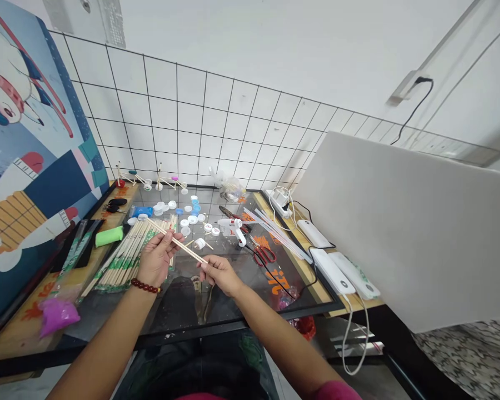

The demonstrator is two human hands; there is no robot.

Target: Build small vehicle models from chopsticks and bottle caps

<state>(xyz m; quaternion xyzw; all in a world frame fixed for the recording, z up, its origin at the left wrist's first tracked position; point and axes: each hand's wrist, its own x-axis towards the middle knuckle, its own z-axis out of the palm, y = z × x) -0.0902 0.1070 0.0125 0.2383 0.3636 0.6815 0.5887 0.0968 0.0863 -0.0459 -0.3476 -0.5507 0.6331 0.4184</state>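
Note:
A pair of wooden chopsticks (188, 251) is held slantwise above the dark glass tabletop (229, 300). My left hand (160, 256), with a beaded bracelet at the wrist, pinches them near the middle. At their lower right end, the fingers of my right hand (220, 273) are closed on them. Below and left lie bundles of wrapped chopsticks (123, 261). White and blue bottle caps (185, 222) are scattered beyond my hands. A small piece made of white caps and a stick (200, 243) sits just past the held chopsticks.
A white glue gun (235, 229) lies near red-handled scissors (264, 254), pliers (230, 213) and clear glue sticks (281, 236). Power banks (333, 271) and cables line the right edge. Small stick models (160, 180) stand at the back left. A purple packet (58, 316) lies front left.

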